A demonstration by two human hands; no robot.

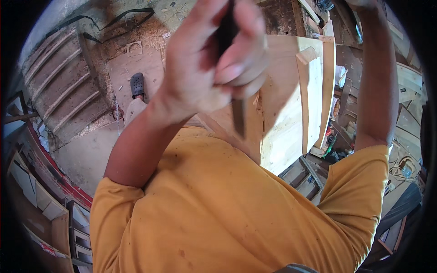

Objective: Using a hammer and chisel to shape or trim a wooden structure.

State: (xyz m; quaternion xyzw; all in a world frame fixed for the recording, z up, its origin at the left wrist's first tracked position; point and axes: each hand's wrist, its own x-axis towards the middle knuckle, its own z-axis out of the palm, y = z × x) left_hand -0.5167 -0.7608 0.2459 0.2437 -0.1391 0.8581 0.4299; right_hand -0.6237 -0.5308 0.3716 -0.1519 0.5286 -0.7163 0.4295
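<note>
My left hand [211, 63] is raised close in front of me, its fingers wrapped round a narrow, dark, flat tool [238, 119]. One end of it sticks out below the fist like a thin blade. Its upper part is dark and blurred, so the exact kind does not show. My right arm reaches up to the top right edge, where only part of my right hand [364, 2] shows, its fingers cut off by the frame. Between my arms lies a large pale wooden panel [280, 132], partly in bright sunlight. Light wooden strips [304, 109] run along its right side.
A slatted wooden frame [59, 82] rests at the left on a floor strewn with shavings. My foot in a dark clog [137, 85] stands beside it. Right of the panel are a white bucket [340, 76], scrap wood and cords. Wooden cabinet pieces [59, 227] stand at the lower left.
</note>
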